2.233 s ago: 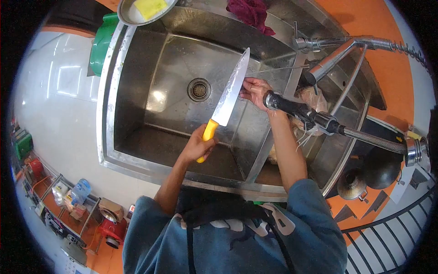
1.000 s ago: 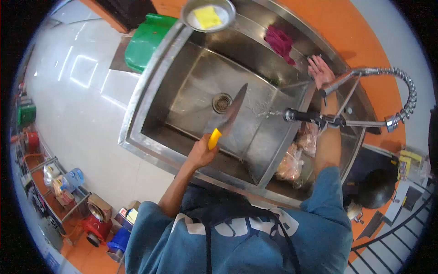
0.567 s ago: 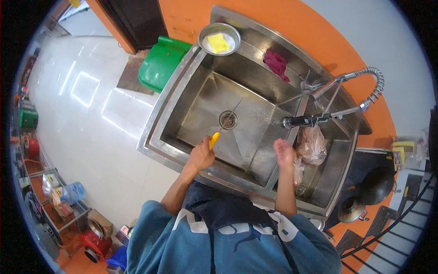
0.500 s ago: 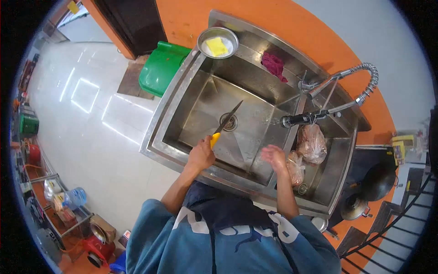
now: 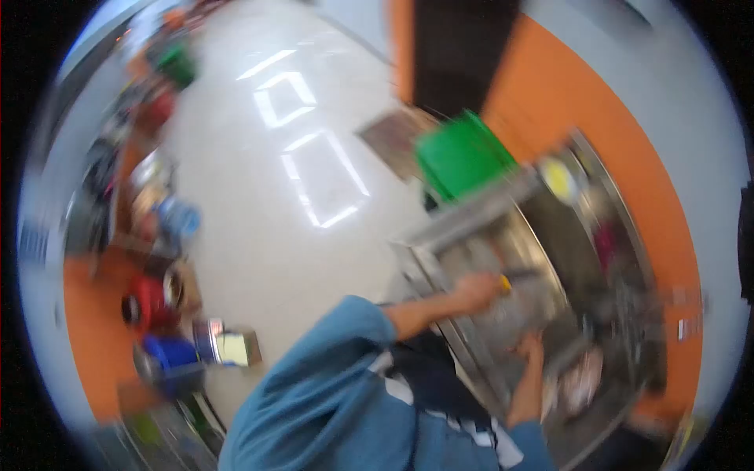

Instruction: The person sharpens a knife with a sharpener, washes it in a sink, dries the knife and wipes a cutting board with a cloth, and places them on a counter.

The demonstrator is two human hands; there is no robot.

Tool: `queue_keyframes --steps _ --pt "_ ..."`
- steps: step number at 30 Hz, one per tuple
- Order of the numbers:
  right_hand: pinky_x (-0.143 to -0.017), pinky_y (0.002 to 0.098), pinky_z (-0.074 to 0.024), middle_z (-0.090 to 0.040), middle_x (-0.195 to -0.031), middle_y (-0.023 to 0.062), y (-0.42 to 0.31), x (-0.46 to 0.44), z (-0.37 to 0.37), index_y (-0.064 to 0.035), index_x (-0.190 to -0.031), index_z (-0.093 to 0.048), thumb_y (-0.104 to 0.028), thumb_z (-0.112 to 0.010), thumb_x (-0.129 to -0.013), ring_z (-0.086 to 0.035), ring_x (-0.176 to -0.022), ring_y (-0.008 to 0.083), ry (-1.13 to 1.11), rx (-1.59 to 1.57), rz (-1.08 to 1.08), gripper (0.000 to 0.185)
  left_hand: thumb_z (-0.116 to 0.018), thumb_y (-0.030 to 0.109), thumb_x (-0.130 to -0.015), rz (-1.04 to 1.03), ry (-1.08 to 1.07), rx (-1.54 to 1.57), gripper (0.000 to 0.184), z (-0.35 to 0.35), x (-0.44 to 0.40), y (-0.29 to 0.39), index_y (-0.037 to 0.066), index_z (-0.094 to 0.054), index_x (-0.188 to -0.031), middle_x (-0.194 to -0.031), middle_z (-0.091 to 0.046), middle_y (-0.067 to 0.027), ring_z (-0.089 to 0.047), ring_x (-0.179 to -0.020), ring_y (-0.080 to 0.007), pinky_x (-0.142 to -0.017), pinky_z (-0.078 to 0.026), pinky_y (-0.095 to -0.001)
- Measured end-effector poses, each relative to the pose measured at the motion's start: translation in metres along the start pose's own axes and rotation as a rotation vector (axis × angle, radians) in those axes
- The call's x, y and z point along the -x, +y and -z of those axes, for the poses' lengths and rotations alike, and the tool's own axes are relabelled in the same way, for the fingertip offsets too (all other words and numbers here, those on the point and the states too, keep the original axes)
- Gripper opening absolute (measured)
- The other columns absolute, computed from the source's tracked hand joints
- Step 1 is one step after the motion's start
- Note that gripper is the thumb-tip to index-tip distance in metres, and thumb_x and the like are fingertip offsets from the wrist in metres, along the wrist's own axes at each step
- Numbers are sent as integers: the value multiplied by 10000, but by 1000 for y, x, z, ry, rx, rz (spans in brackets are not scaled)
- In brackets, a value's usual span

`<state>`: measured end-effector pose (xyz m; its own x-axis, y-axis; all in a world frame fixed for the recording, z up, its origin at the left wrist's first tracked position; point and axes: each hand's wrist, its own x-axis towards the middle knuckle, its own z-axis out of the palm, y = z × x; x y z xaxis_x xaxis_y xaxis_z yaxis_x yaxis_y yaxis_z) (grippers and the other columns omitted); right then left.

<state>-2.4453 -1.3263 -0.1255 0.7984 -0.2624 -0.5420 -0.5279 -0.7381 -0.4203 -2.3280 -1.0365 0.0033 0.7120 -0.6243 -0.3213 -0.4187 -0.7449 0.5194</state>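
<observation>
My left hand (image 5: 477, 293) is closed round the yellow handle of a knife (image 5: 505, 283) over the large basin of the steel sink (image 5: 471, 253). The blade is smeared by motion and points right. Below and to the right, my right hand (image 5: 529, 345) is over the basin, near the divider; motion blurs its fingers. Clear bags with brownish contents (image 5: 583, 378) lie in the smaller basin beside it. The faucet (image 5: 624, 314) is a grey blur at the right.
A green bin (image 5: 463, 157) stands beyond the sink's corner, near a bowl with a yellow sponge (image 5: 559, 182). A dark red cloth (image 5: 605, 243) lies on the back ledge. Red blower (image 5: 148, 303), blue object (image 5: 170, 353) and shelf goods stand across the pale floor (image 5: 259, 235).
The view has swung left, so the sink now appears at the right and more floor shows. The knife stays in my left hand. Earlier my right hand moved from the faucet's base back over the sink.
</observation>
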Motion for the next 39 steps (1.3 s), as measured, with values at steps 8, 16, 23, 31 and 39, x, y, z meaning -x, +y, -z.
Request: queue_keyframes --steps 8,16,23,31,39 --pt "-883 437 -450 -638 -1102 114 -112 30 8 -70 -1377 -428 -540 -465 -948 -617 -965 261 -421 -1037 -200 637 -665 152 -773 -88 9 -2 482 -35 -25 -2 -52 -559 -1197 -1023 -629 -224 -654 -924 -348 -662 -559 -423" --pt "-923 464 -424 -543 -1259 125 -116 45 -12 -35 -1328 -433 -571 -483 -918 -494 -1180 276 -353 -1398 -108 677 -717 242 -711 -105 253 -58 337 -47 -14 73 46 -696 -983 -1012 -657 -165 -644 -964 -292 -709 -528 -438" --pt "-911 448 -435 -561 -1202 117 -91 81 -15 -47 -1262 -465 -526 -506 -919 -513 -1135 270 -248 -1395 -133 591 -537 296 -859 -104 72 -55 212 -107 -40 54 170 -676 -959 -983 -647 -64 -593 -1011 -233 -900 -451 -404" --pt "-898 431 -448 -580 -1136 108 -142 71 -26 -60 -1186 -503 -474 -533 -921 -534 -1083 262 -192 -1370 -101 493 -721 254 -686 -153 -53 137 238 -90 -35 35 43 -729 -795 -900 -693 -138 -660 -907 -307 -711 -537 -434" --pt "-885 413 -461 -600 -1071 99 -229 94 5 -74 -1111 -540 -422 -560 -922 -555 -1031 255 126 -1159 -48 396 -577 178 -728 -228 -64 497 278 14 -12 -39 -24 -693 -881 -780 -689 -182 -686 -718 -316 -635 -531 -433"
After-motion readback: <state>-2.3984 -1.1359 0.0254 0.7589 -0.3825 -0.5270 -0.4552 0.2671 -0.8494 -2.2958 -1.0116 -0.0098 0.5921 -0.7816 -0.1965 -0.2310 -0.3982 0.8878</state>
